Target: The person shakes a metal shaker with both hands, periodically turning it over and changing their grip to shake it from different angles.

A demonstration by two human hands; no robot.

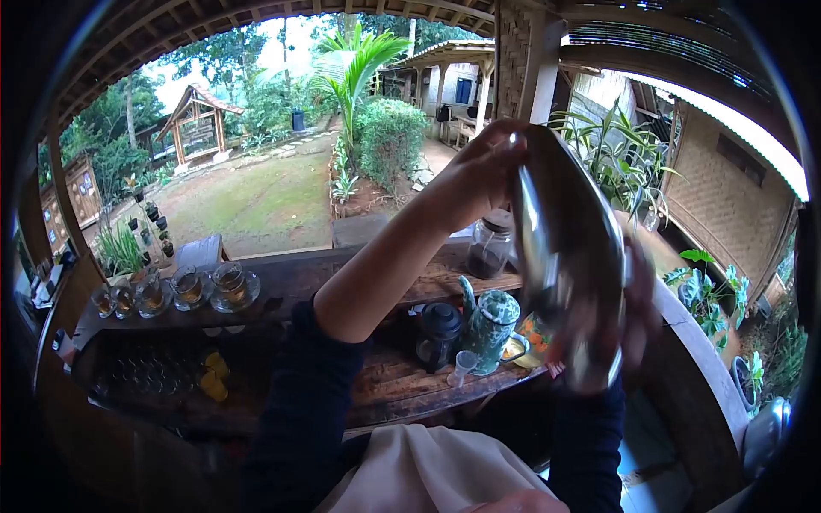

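Note:
A shiny metal cocktail shaker (569,231) is held up at a tilt in front of me, its lower part smeared by motion. My left hand (487,171) is closed around its upper end, with the arm stretched across the view. Lower down, my right hand (637,299) wraps the shaker from the far side; its fingers are blurred. Below the shaker, on the wooden counter (385,385), stand a green speckled enamel pot (492,329), a dark French press (440,333) and a small clear plastic cup (463,368). Behind it is a glass jar (491,248) with dark contents.
Several glass cups of amber drink (231,284) line the counter's left side, some on saucers. Near them, a dark recessed tray (154,342) holds glasses and yellow pieces (215,376). A wooden post (534,77) and potted plants (624,162) stand beyond the counter.

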